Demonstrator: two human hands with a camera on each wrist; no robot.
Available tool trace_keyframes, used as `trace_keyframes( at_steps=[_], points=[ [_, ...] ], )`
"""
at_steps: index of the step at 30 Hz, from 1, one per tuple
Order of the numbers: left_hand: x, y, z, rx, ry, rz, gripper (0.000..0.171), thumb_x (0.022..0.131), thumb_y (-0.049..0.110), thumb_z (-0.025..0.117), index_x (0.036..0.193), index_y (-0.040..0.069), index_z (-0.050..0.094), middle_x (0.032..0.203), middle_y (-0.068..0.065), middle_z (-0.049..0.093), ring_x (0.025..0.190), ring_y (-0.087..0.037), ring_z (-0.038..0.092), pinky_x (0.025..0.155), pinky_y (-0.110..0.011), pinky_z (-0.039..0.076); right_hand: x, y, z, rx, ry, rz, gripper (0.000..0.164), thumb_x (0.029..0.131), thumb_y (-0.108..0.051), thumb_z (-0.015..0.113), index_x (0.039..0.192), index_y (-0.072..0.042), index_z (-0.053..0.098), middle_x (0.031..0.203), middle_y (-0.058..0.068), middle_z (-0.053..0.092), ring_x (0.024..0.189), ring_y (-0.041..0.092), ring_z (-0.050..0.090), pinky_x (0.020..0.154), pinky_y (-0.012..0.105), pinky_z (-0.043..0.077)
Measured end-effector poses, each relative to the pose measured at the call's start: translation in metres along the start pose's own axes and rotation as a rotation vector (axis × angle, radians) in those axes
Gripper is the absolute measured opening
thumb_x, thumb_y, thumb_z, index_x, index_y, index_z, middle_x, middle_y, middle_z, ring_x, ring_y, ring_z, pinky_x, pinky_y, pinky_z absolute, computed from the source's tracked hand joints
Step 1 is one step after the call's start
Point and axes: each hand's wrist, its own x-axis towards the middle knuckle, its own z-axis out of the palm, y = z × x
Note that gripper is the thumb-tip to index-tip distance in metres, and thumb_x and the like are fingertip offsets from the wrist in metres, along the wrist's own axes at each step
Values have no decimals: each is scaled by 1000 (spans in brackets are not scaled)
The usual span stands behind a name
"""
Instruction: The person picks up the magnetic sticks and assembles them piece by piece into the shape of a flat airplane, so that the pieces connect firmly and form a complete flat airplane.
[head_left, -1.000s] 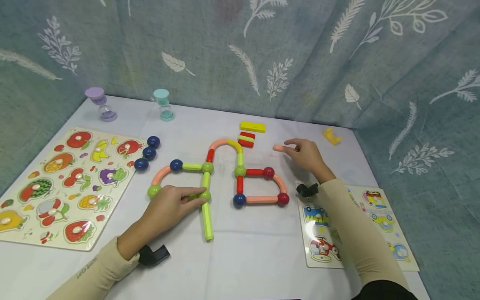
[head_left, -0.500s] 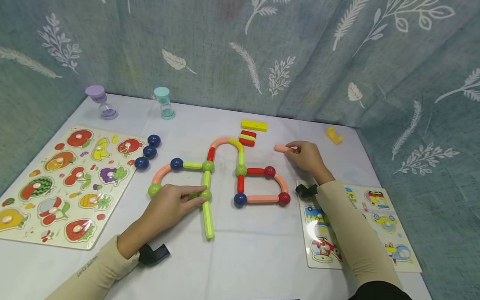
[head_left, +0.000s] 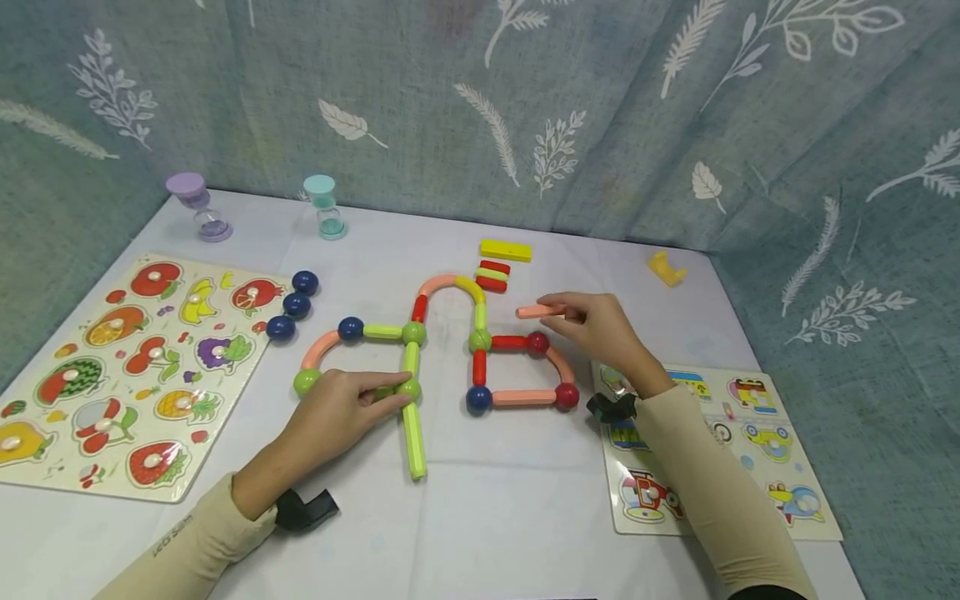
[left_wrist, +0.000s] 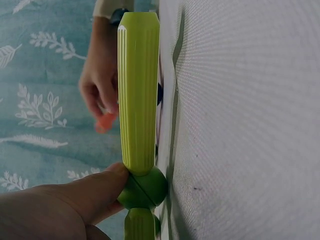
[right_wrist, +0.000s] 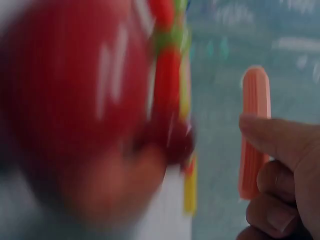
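Observation:
My left hand (head_left: 333, 421) pinches a light-green ball (head_left: 409, 389) in the connected figure of balls and sticks lying mid-table. From that ball a long yellow-green stick (head_left: 415, 442) runs towards me; the left wrist view shows the thumb against the ball (left_wrist: 145, 189). Above the table, beyond the figure's right loop, my right hand (head_left: 600, 329) holds a pink magnetic stick (head_left: 529, 312) between thumb and fingers. Its whole length shows as a straight, ridged stick (right_wrist: 256, 95) in the right wrist view. A dark red ball (head_left: 537, 342) of the loop sits just below it.
Fruit puzzle board (head_left: 142, 375) at left, with several blue balls (head_left: 297, 305) by its edge. Vehicle puzzle board (head_left: 780, 442) lies under the right forearm. Short sticks (head_left: 492, 276), a yellow bar (head_left: 506, 250), a yellow piece (head_left: 666, 269) and two sand timers (head_left: 326, 208) stand or lie farther back.
My right hand has moved left and a little nearer with the pink stick, towards the right loop of the figure. The left hand has stayed on the green ball.

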Motion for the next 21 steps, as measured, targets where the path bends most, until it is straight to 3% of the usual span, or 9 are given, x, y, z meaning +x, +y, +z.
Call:
trace_keyframes(
  at_steps=[5,9,12,14,21],
  points=[
    [0,1,0,-5,3,1,34,78,44,73,109,30,70,48,13,34,45,-3,28,42,-24,24,-22,-42,14,103,-140,-194,32,83,-27,72,114,-28,68,60,-12,52,50,9,40,45,25,33],
    [0,1,0,-2,-3,0,34,78,44,72,109,30,70,48,12,34,44,-3,27,41,-24,25,-37,-64,32,167,-234,-353,35,81,-21,75,115,-24,68,82,-18,64,63,2,52,56,20,42],
    [0,1,1,0,-8,2,34,79,45,72,110,31,70,47,12,34,43,-3,28,41,-24,25,-47,-73,45,182,-280,-437,35,82,-18,73,117,-20,67,108,-18,63,89,-3,59,73,18,46],
    [-1,0,1,-1,-10,1,34,79,45,71,110,32,70,47,12,34,42,-3,28,41,-24,25,-52,-75,54,183,-306,-467,34,84,-19,71,118,-20,66,110,-16,63,102,-3,57,82,18,45],
    [-1,0,1,-5,-7,6,34,79,45,71,110,32,70,46,13,34,41,-3,27,40,-24,25,-65,-77,75,149,-385,-469,33,90,-31,62,122,-27,63,114,-24,59,102,-9,52,83,15,42]
  ],
)
